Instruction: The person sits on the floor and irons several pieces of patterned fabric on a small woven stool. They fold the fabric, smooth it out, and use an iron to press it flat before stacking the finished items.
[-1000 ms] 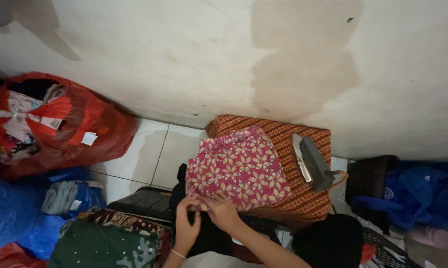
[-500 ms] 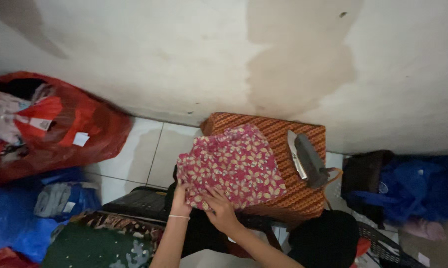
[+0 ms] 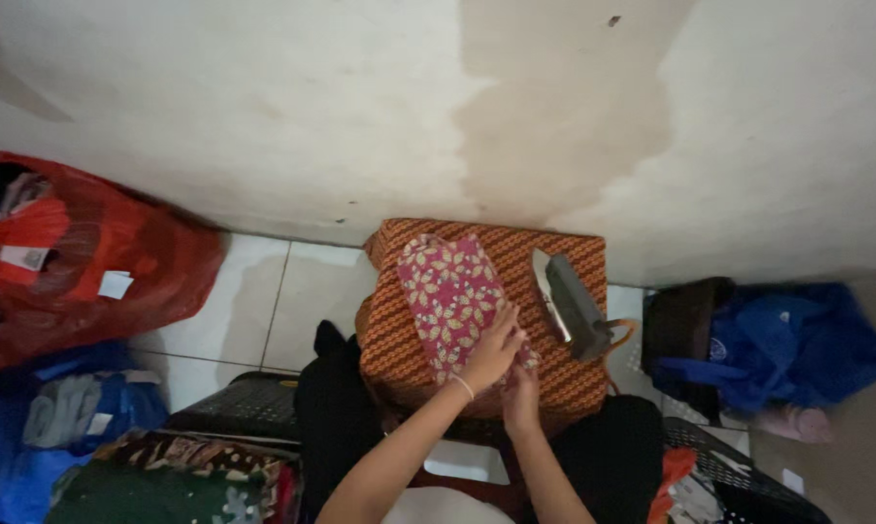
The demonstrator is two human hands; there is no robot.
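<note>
Centrally, both hands (image 3: pixel 504 374) on floral cloth's (image 3: pixel 449 291) near edge.

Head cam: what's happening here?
A person sits on the floor at a padded board covered in brown patterned cloth. Both hands are on a pink floral cloth folded into a narrow strip: the left hand presses its near end, the right hand sits just below. An iron rests on the board beside it. A red bag and blue bags sit around.
</note>
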